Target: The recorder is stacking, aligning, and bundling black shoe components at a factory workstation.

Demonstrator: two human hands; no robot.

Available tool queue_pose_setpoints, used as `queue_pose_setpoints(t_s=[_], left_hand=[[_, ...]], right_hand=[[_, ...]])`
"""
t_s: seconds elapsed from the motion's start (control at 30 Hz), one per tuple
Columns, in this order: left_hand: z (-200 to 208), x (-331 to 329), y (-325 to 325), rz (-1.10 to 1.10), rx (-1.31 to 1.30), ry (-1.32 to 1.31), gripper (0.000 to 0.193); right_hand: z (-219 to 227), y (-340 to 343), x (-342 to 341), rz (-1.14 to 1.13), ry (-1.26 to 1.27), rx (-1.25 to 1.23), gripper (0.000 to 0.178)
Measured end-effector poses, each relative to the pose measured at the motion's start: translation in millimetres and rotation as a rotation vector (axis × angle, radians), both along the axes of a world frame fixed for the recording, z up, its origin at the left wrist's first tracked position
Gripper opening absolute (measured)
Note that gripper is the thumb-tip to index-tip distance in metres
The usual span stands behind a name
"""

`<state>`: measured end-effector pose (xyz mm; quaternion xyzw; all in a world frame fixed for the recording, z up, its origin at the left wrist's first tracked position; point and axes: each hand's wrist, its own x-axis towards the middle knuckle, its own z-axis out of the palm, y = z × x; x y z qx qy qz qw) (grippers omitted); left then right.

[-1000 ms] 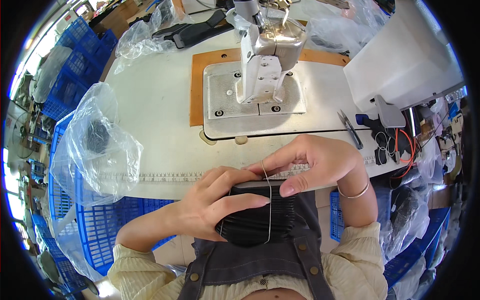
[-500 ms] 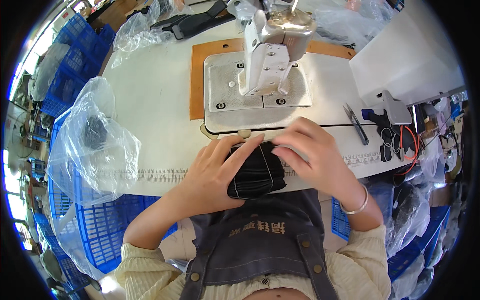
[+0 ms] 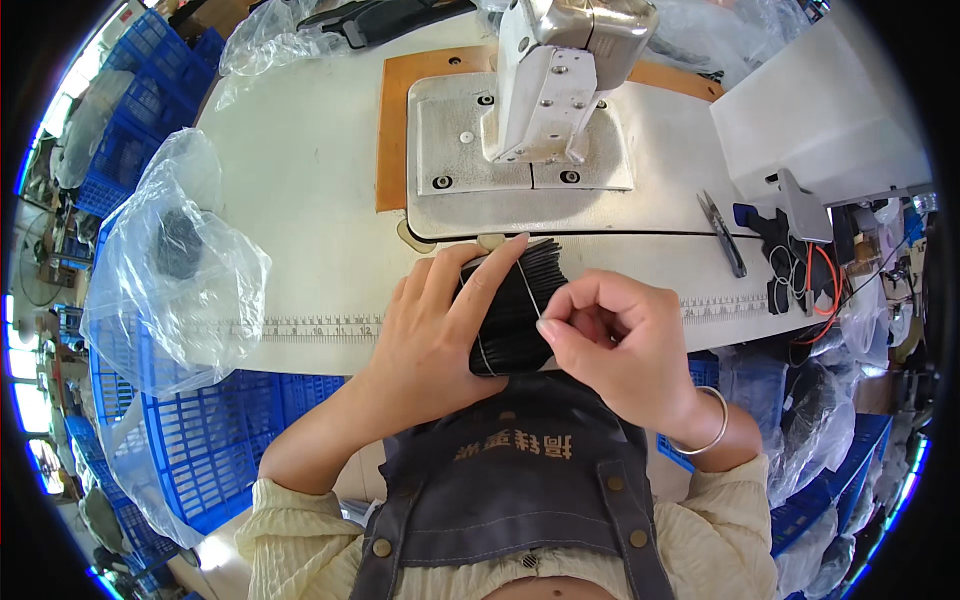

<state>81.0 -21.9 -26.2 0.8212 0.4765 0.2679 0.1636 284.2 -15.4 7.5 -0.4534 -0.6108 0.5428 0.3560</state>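
Observation:
A bundle of thin black strips (image 3: 512,315), stacked with their edges fanned at the far end, stands at the table's near edge in front of me. Thin pale strings (image 3: 528,288) run around it. My left hand (image 3: 430,315) grips the bundle from the left, its index finger stretched along the top and the thumb at the near side. At the bundle's right side my right hand (image 3: 625,345) is closed, thumb and index finger pinching the string. Its other fingers are curled in. The bundle's left side is partly hidden by my left hand.
A sewing machine (image 3: 555,100) stands beyond my hands. Thread snips (image 3: 722,235) lie to the right, near tangled orange and white cords (image 3: 822,290). A clear plastic bag (image 3: 185,280) hangs over the left edge above blue crates (image 3: 215,460). A printed ruler (image 3: 300,328) runs along the front.
My right hand has come down and nearer along the bundle's right side, now pinching the string. The bundle's far end has tilted into view, strips fanned. The whole view has shifted slightly.

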Motion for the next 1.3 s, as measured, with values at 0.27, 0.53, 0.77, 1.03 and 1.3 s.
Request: queue_pose_setpoints(t_s=[0.27, 0.53, 0.77, 1.03, 1.3], left_hand=[[0, 6, -1, 0.004, -0.002, -0.026, 0.106], [-3, -9, 4, -0.117, 0.043, -0.076, 0.106], [-20, -13, -12, -0.021, 0.095, 0.072, 0.105], [-10, -9, -21, -0.024, 0.069, 0.070, 0.113], [-19, -15, -14, -0.059, 0.053, -0.178, 0.116]], right_hand=[[-22, -41, -8, 0.024, -0.001, 0.146, 0.010], [-21, -3, 10, 0.098, -0.405, 1.022, 0.066], [-32, 33, 8, 0.511, -0.667, 0.820, 0.094], [-21, 21, 16, 0.623, -0.595, 0.694, 0.102], [-10, 38, 5, 0.602, -0.609, 0.622, 0.119]])
